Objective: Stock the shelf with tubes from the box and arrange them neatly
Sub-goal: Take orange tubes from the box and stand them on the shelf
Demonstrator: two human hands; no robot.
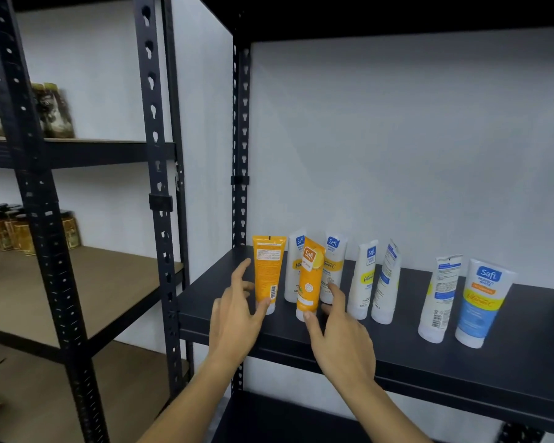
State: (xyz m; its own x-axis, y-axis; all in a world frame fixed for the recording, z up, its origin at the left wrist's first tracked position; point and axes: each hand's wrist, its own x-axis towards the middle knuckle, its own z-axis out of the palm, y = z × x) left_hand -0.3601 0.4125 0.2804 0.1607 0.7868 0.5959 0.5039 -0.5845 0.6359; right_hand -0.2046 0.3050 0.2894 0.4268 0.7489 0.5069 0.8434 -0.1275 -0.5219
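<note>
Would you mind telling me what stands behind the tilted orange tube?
Behind the tilted orange tube stand two white tubes. It covers parts of their labels and lower bodies.

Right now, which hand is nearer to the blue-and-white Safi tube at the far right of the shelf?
Right. The right hand touches the front orange Safi tube, several tubes left of the blue-and-white tube. The left hand, on the back-facing orange tube, is further left.
</note>
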